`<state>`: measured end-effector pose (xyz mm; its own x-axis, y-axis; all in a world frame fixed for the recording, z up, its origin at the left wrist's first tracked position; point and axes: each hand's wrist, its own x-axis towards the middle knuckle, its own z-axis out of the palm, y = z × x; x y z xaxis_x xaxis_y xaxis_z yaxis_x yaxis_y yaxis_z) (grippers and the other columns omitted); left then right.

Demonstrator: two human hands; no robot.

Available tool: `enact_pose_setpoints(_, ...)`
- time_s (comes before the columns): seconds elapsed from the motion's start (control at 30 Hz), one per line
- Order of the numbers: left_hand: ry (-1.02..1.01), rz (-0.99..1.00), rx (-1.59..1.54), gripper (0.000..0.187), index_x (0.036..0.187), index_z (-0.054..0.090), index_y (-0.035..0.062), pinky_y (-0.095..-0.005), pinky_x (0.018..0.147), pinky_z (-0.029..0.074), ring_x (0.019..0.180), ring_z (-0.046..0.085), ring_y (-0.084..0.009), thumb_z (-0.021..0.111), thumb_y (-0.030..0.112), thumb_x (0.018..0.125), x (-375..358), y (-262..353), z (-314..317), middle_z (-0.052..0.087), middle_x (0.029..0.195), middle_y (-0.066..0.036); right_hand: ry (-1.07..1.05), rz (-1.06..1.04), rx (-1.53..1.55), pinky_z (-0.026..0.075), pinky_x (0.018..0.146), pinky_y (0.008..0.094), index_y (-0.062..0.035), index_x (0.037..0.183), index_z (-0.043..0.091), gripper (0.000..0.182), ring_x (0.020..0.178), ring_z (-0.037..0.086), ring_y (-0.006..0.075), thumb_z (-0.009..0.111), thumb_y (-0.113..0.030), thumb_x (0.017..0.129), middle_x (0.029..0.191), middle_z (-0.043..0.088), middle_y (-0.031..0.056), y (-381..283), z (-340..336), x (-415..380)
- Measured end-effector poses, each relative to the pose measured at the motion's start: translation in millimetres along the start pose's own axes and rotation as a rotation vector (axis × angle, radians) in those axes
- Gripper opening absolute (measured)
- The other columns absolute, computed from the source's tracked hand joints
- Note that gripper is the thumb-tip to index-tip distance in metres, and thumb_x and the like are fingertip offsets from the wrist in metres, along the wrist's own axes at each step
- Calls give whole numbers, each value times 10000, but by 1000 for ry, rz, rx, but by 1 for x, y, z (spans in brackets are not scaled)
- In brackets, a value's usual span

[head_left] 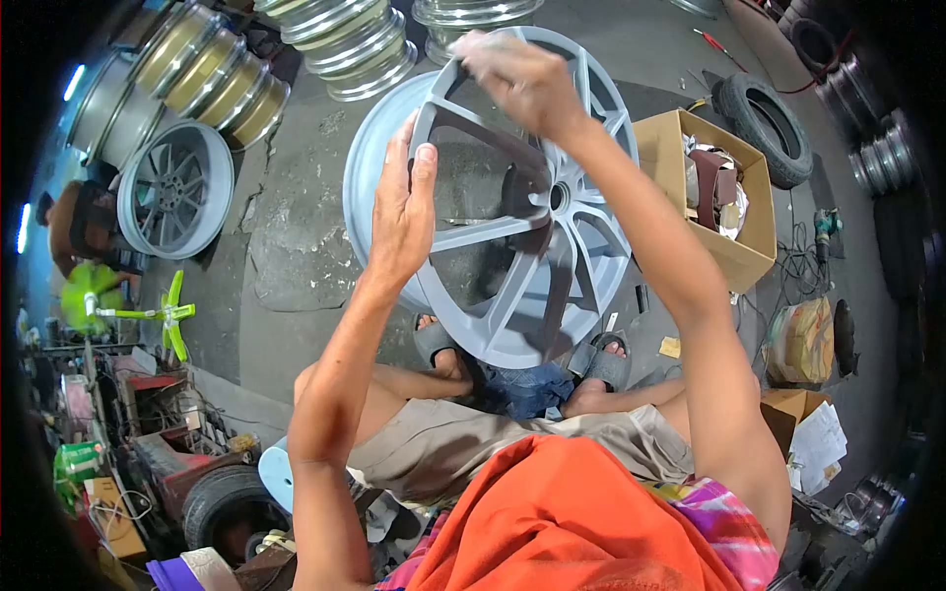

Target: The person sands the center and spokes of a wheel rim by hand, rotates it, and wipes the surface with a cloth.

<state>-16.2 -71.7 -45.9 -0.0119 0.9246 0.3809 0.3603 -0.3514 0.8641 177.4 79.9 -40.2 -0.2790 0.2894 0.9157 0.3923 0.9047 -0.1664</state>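
A grey spoked alloy wheel [455, 317] stands tilted in front of me, between my feet, with its spoked face towards me. My left hand [402, 207] holds the wheel's left edge, fingers stretched up along the outside and thumb on the inner side. Over the top left of the wheel, my right hand [527, 84] is closed and blurred by motion. Something pale shows at its fingertips, too smeared to name. Behind the spoked face, the wheel's barrel shows at the left.
A cardboard box [724, 251] of scraps stands right of the wheel, with a tyre [764, 128] behind it. A power tool [826, 229] and cables lie farther right. Stacked wheels [212, 74] and a green-bladed fan [175, 313] are at left. A blue cloth [532, 389] lies below the wheel.
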Motion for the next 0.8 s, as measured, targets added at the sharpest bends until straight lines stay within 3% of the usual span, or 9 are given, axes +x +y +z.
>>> enact_pose_setpoints(0.1, 29, 54, 83, 457, 1494, 465, -31, -366, 1176, 329, 1400, 480, -273, 440, 220, 1113, 0, 4, -6, 540, 1466, -201, 91, 172, -158, 567, 845, 350, -84, 1085, 784, 200, 958, 740, 261, 666, -204, 978, 1061, 771, 113, 90, 2, -19)
enact_pose_setpoints(0.13, 35, 51, 88, 457, 1494, 465, -31, -366, 1176, 329, 1400, 480, -273, 440, 220, 1113, 0, 3, -8, 540, 1466, -201, 28, 377, -182, 561, 823, 343, -105, 1100, 790, 235, 933, 743, 257, 643, -258, 998, 1045, 772, 105, 109, -6, -32)
enact_pose_setpoints(0.2, 58, 11, 46, 436, 1482, 494, -27, -356, 1167, 340, 1372, 508, -255, 437, 195, 1112, 1, 0, -9, 576, 1435, -181, 63, 515, -229, 552, 798, 352, -129, 1102, 794, 259, 886, 736, 287, 651, -314, 991, 979, 765, 115, 141, -20, -62)
enact_pose_setpoints(0.33, 106, 2, -99, 439, 1468, 521, -35, -339, 1150, 362, 1339, 535, -230, 459, 203, 1104, 13, -15, -9, 605, 1413, -153, -134, 762, -475, 530, 796, 464, -111, 993, 795, 331, 912, 708, 381, 633, -398, 964, 948, 737, 167, 182, -57, -154)
enact_pose_setpoints(0.43, 144, -35, 2, 448, 1455, 532, -42, -333, 1146, 365, 1332, 536, -214, 461, 226, 1103, 24, -23, -13, 605, 1415, -150, -108, 931, -370, 522, 819, 493, -97, 977, 796, 324, 944, 695, 415, 628, -374, 961, 959, 734, 193, 163, -71, -231)
enact_pose_setpoints(0.53, 162, -89, -92, 450, 1449, 547, -35, -324, 1136, 373, 1331, 538, -216, 479, 229, 1092, 35, -22, -9, 607, 1421, -147, -225, 1038, -582, 519, 846, 505, -75, 990, 792, 325, 951, 693, 422, 617, -347, 966, 990, 733, 212, 137, -88, -304)
enact_pose_setpoints(0.67, 219, -114, -49, 467, 1451, 550, -33, -318, 1123, 384, 1310, 549, -207, 497, 255, 1086, 49, -24, -4, 625, 1397, -138, 10, 860, -470, 538, 844, 475, -71, 1083, 772, 239, 950, 695, 423, 643, -228, 956, 993, 729, 221, 104, -96, -353)
enact_pose_setpoints(0.7, 247, -164, -156, 423, 1365, 633, -9, -366, 1120, 409, 1283, 590, -230, 585, 260, 1042, 53, -27, -2, 657, 1355, -128, -6, 878, -474, 538, 844, 475, -71, 1083, 772, 239, 950, 695, 423, 643, -228, 956, 993, 729, 221, 87, -102, -358)
enact_pose_setpoints(0.8, 162, -245, -303, 419, 1425, 597, 29, -369, 1143, 395, 1358, 536, -254, 531, 245, 1072, 74, -39, -2, 614, 1424, -143, -198, 953, -386, 544, 879, 389, -17, 1061, 765, 279, 973, 735, 317, 647, -253, 972, 1026, 755, 182, 45, -117, -365)
